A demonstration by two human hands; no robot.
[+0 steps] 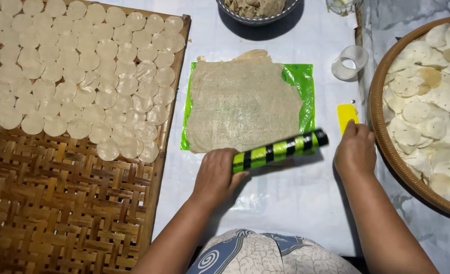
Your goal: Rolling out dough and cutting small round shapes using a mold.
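Closest to the camera is a lap in patterned blue and cream cloth, with two forearms reaching out over the desk, which has a pale plastic cover on it.

The left hand has its grip closed around one end of a single rolling pin, striped green and black. The pin sits tilted, its far end raised toward the right, just at the near edge of the dough sheet. That's one flat, roughly square sheet, spread on one green plastic sheet.

The right hand is resting on one yellow scraper, fingers bent over its lower edge; can't tell if it's actually gripping it or just touching.

One clear ring cutter lies just beyond the scraper. One metal bowl with a dough lump sits at the top edge.

On the left, one woven bamboo tray holds rows of small round dough discs, way too many to count exactly, filling the far half. On the right, one round basket is piled with more discs, overlapping.
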